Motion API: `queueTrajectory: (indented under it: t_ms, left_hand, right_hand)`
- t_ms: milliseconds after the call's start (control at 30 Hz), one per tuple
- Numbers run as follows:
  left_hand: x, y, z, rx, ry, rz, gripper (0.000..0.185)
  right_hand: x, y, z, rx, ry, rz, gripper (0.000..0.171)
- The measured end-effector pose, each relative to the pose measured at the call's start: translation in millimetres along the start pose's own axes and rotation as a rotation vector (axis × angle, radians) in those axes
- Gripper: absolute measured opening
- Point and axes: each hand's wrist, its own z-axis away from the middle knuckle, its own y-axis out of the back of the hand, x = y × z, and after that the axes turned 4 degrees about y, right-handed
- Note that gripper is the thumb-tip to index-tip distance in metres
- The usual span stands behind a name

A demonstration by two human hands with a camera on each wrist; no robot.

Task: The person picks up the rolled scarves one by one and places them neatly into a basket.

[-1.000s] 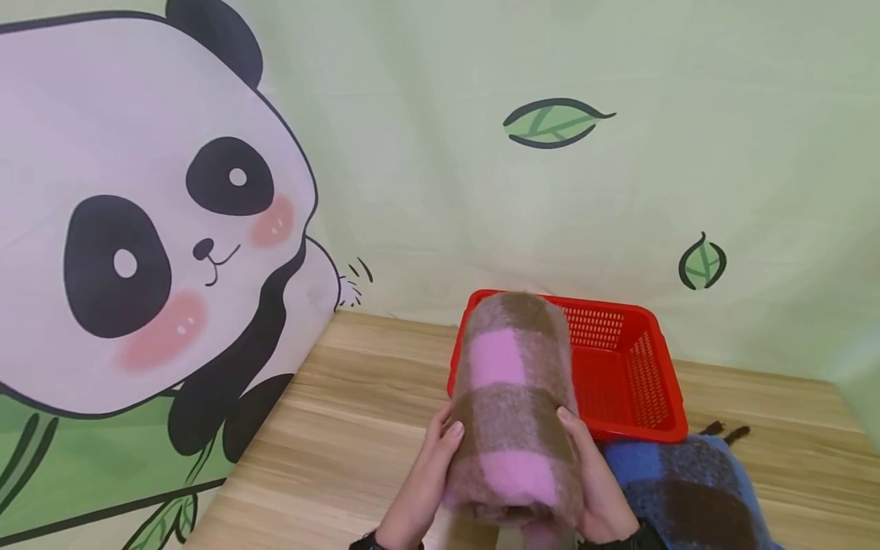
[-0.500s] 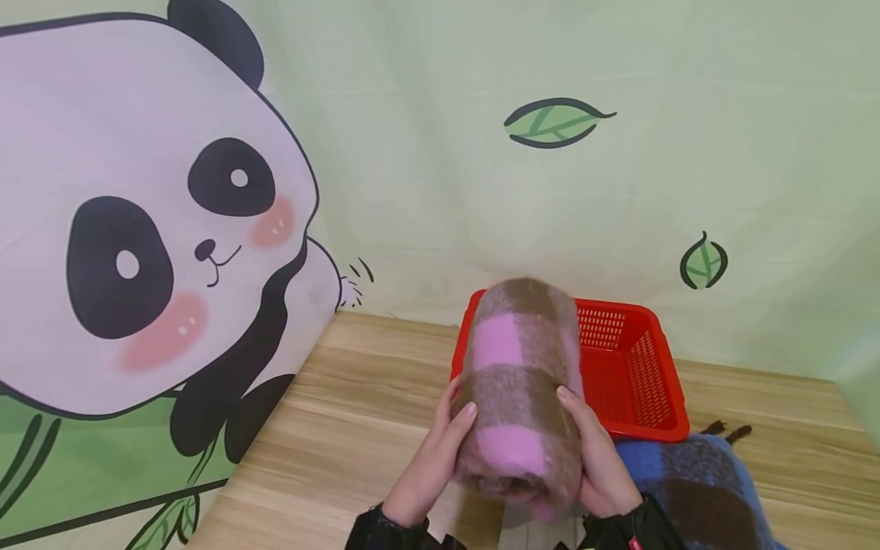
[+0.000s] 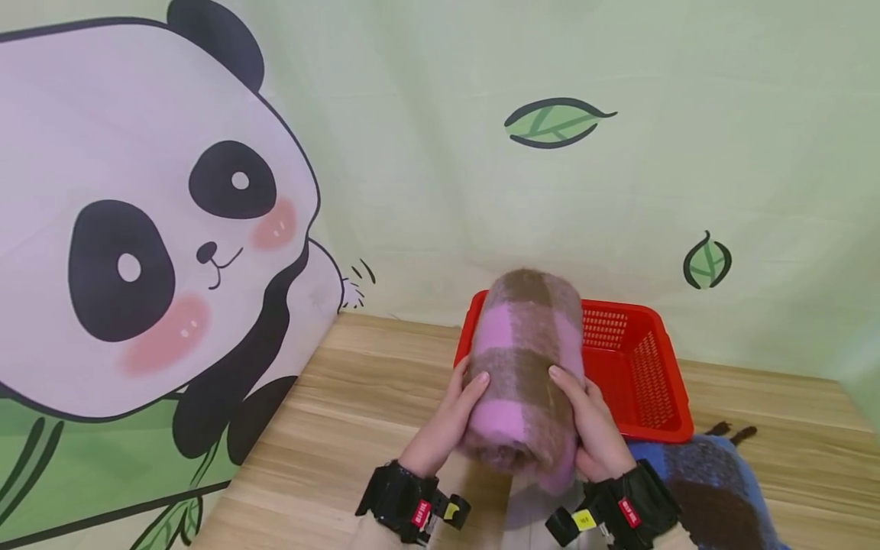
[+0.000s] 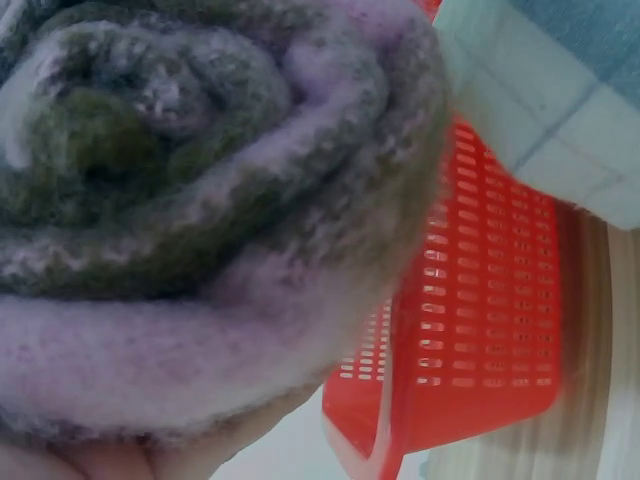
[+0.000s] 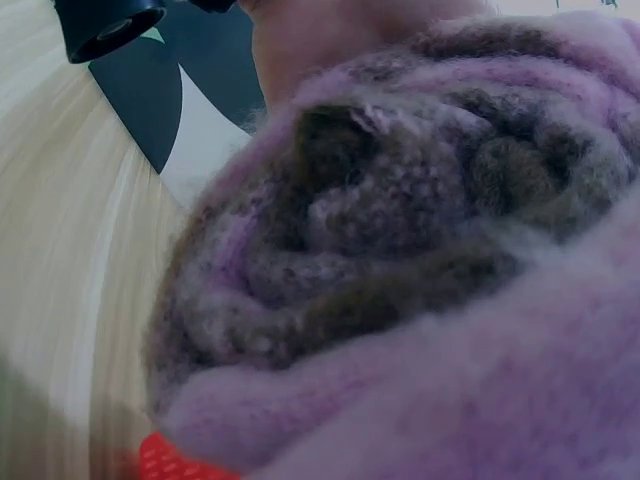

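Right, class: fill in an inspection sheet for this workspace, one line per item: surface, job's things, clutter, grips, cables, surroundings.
Surface: wooden table, pale grain.
Job's things: pink-and-brown rolled blanket, held above the table in front of the red basket; basket's visible part holds nothing.
Clutter: blue-and-brown blanket lying near the basket.
Grips: left hand and right hand clasp the roll's sides.
Cables: nothing seen.
Surroundings: green backdrop with panda and leaves.

Staged home-like set: panda backdrop (image 3: pixel 137 229) (cloth, creased) behind wooden table (image 3: pixel 344 428).
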Motion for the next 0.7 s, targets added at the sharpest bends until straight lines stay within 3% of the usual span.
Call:
queueTrajectory:
  t_ms: [200,367,500,700]
  left_hand:
    - [4.4,2.2,-10.4,0.025,-0.006,-0.013,0.075]
    - [11.2,4.3,-18.2,0.065,-0.058,0.019,0.075]
    - [14.6,6.5,-24.4,0.092,-0.101,0.034,0.072]
    - [17.4,11.9,-34.5,0.076,-0.135,0.084,0.064]
  right_hand:
    - [-8,-4,-11,-0.049,0.049,-0.004,0.069]
    - [-9,-5,-23,-0.129,0.102,-0.057,0.059]
    - [-9,-7,-31,-0.120,0.107,-0.076,0.063]
    - [-14,-11,-39,-0.103,0.077,-0.083,0.065]
